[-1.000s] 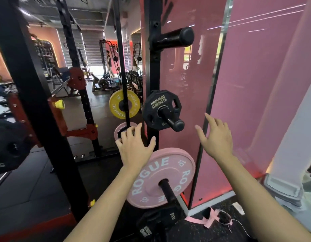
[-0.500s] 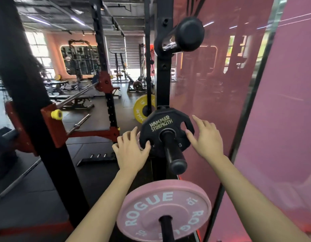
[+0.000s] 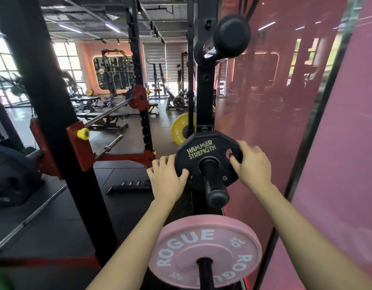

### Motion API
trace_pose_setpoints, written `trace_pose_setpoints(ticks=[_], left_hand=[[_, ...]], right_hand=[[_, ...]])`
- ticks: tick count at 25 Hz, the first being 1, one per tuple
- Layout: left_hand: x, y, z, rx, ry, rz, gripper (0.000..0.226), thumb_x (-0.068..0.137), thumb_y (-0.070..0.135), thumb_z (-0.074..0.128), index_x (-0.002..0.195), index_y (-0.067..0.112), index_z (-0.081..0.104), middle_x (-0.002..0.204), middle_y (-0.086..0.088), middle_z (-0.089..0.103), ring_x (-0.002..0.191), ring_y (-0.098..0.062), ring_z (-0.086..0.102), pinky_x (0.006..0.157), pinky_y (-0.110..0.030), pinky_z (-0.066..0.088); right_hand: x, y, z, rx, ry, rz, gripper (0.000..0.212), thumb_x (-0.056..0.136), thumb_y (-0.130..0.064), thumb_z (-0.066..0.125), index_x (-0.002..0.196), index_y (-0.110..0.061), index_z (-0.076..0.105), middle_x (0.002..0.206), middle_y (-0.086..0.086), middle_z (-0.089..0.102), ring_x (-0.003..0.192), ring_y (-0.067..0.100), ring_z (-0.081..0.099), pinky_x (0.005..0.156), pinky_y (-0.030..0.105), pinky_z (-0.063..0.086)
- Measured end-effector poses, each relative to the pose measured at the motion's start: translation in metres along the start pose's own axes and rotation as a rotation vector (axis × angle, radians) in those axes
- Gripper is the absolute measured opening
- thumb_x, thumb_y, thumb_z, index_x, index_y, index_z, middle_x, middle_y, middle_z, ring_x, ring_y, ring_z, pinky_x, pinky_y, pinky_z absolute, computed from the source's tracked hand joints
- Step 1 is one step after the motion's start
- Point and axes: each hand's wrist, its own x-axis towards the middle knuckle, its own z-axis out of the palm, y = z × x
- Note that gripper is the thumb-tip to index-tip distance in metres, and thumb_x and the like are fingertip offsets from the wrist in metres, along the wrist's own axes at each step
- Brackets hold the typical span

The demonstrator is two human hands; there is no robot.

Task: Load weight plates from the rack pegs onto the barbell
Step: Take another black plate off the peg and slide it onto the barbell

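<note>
A small black Hammer Strength plate (image 3: 199, 151) hangs on the middle rack peg (image 3: 215, 183). My left hand (image 3: 166, 178) grips its left edge and my right hand (image 3: 252, 164) grips its right edge, a finger hooked at a grip hole. Below it a pink Rogue plate (image 3: 204, 245) sits on the lower peg. The top peg (image 3: 231, 36) carries no plate. At far left a dark plate (image 3: 11, 174) is loaded on the barbell (image 3: 32, 216), which rests in the red rack hooks.
The black rack upright (image 3: 204, 97) holds the pegs; a thicker upright (image 3: 55, 122) stands left of my arms. A yellow Rogue plate (image 3: 180, 128) hangs behind. A pink glass wall (image 3: 296, 122) runs close on the right. Benches and racks fill the far floor.
Both hands have moved up from near the pink plate and closed on the edges of the black plate. My view has risen and drawn closer to the rack.
</note>
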Motion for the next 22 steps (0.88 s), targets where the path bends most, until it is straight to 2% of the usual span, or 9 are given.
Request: trace_pose_setpoints(ticks=[4,7,9,11,13,18,20,22], left_hand=[[-0.025,0.004,-0.024,-0.107,-0.015,0.042,0.038,0.084,0.037,0.059,0.118,0.02,0.056,0.097,0.001,0.065,0.098,-0.025,0.05,0.087,-0.04,0.031],[-0.05,0.005,-0.053,-0.174,-0.007,0.106,0.032,0.08,0.032,0.062,0.109,0.021,0.059,0.095,0.0,0.065,0.099,-0.022,0.052,0.088,-0.039,0.032],[-0.069,0.003,-0.074,-0.167,0.002,0.178,0.032,0.076,0.033,0.062,0.105,0.02,0.062,0.085,0.0,0.064,0.095,-0.024,0.055,0.086,-0.042,0.034],[-0.093,0.0,-0.096,-0.209,0.011,0.239,0.034,0.071,0.034,0.059,0.101,0.02,0.064,0.08,0.002,0.063,0.087,-0.024,0.054,0.083,-0.041,0.033],[-0.116,-0.003,-0.117,-0.257,0.032,0.274,0.031,0.07,0.034,0.058,0.097,0.02,0.064,0.079,0.003,0.062,0.084,-0.023,0.053,0.082,-0.039,0.03],[-0.163,-0.011,-0.192,-0.329,0.013,0.33,0.036,0.07,0.038,0.057,0.101,0.024,0.066,0.079,0.007,0.06,0.091,-0.02,0.052,0.084,-0.039,0.03],[-0.175,-0.014,-0.218,-0.332,0.028,0.355,0.038,0.069,0.04,0.058,0.102,0.025,0.067,0.076,0.01,0.051,0.087,-0.02,0.05,0.083,-0.041,0.032],[-0.188,-0.019,-0.239,-0.312,0.043,0.351,0.037,0.069,0.04,0.06,0.102,0.025,0.067,0.077,0.01,0.051,0.085,-0.019,0.049,0.081,-0.04,0.032]], right_hand=[[-0.033,-0.005,-0.025,-0.015,0.006,0.025,0.029,0.087,-0.039,0.059,0.11,-0.02,0.057,0.072,0.006,0.06,0.069,0.035,0.058,0.057,0.036,0.044],[-0.07,-0.019,-0.053,-0.03,0.036,0.122,0.031,0.086,-0.045,0.058,0.112,-0.027,0.06,0.072,0.005,0.068,0.07,0.034,0.064,0.058,0.037,0.05],[-0.099,-0.033,-0.078,-0.017,0.081,0.201,0.028,0.082,-0.04,0.062,0.106,-0.026,0.063,0.066,0.007,0.066,0.068,0.036,0.063,0.058,0.036,0.049],[-0.132,-0.051,-0.107,-0.04,0.129,0.254,0.021,0.078,-0.03,0.067,0.096,-0.019,0.063,0.06,0.008,0.062,0.062,0.038,0.059,0.054,0.032,0.039],[-0.16,-0.072,-0.137,-0.076,0.177,0.279,0.022,0.076,-0.023,0.071,0.096,-0.015,0.066,0.06,0.012,0.063,0.061,0.04,0.059,0.055,0.031,0.031],[-0.217,-0.122,-0.2,-0.165,0.256,0.294,0.027,0.073,-0.029,0.067,0.095,-0.015,0.07,0.064,0.019,0.065,0.063,0.043,0.06,0.058,0.031,0.032],[-0.234,-0.135,-0.216,-0.167,0.264,0.266,0.028,0.073,-0.023,0.069,0.1,-0.017,0.07,0.064,0.017,0.065,0.063,0.042,0.06,0.058,0.031,0.033],[-0.248,-0.147,-0.227,-0.158,0.246,0.229,0.033,0.074,-0.016,0.072,0.107,-0.019,0.069,0.064,0.015,0.065,0.062,0.04,0.061,0.058,0.032,0.036]])
